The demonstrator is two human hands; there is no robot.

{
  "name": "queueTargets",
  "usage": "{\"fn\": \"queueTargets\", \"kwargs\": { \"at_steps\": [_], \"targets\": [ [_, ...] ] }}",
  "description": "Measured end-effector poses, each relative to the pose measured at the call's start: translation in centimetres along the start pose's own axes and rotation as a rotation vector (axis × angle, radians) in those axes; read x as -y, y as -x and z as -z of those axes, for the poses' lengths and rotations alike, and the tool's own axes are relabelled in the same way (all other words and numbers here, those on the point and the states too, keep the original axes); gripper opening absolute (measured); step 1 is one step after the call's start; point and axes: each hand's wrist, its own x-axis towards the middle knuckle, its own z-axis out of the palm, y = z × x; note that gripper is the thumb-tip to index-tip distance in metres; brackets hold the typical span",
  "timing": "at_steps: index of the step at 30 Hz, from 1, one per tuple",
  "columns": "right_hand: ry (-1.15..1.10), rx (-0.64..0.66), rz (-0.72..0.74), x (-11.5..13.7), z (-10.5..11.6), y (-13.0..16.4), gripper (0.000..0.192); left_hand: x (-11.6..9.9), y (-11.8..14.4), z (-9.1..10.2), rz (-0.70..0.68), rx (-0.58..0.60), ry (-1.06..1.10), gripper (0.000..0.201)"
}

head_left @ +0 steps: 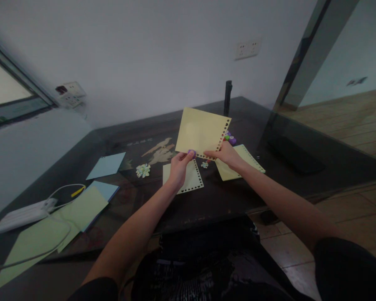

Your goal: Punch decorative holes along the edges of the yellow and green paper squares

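I hold a yellow paper sheet [198,130] up above the dark table [225,200]; punched holes run along its right and bottom edges. My left hand [179,164] grips a small purple punch [191,153] clamped on the sheet's bottom edge. My right hand [226,154] pinches the sheet's lower right corner. Below my hands lie two more punched yellow sheets, one [188,177] under the left hand and one [241,164] under the right.
Small coloured punches [229,138] sit behind the held sheet. A heap of paper confetti [143,170] lies left of centre. Blue [107,165] and green [81,205] sheets, a white power strip [23,214] with cable lie at the left. A black post [227,97] stands at the back.
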Motion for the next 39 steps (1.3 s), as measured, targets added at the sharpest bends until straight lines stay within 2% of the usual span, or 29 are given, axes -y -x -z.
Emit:
{"fn": "queueTargets", "kwargs": {
  "at_steps": [7,17,24,29,39],
  "targets": [
    [-0.01,0.016,-0.022,-0.3,0.1,-0.1,0.045,0.7,-0.4,0.2,-0.004,0.002,0.003,0.026],
    [-0.132,-0.036,0.038,-0.9,0.1,-0.4,0.039,0.8,-0.1,-0.4,0.11,0.018,0.116,0.026],
    [-0.148,-0.114,0.037,-1.1,0.0,-0.7,0.038,0.8,-0.1,-0.5,0.176,0.043,0.222,0.028],
    [-0.205,-0.118,0.037,-1.3,0.0,-0.8,0.031,0.7,0.1,-0.6,0.208,0.055,0.232,0.025],
    [-0.23,-0.165,0.028,-0.6,-0.1,-0.6,0.022,1.0,0.1,-0.7,0.194,0.071,0.281,0.025]
  ]
}}
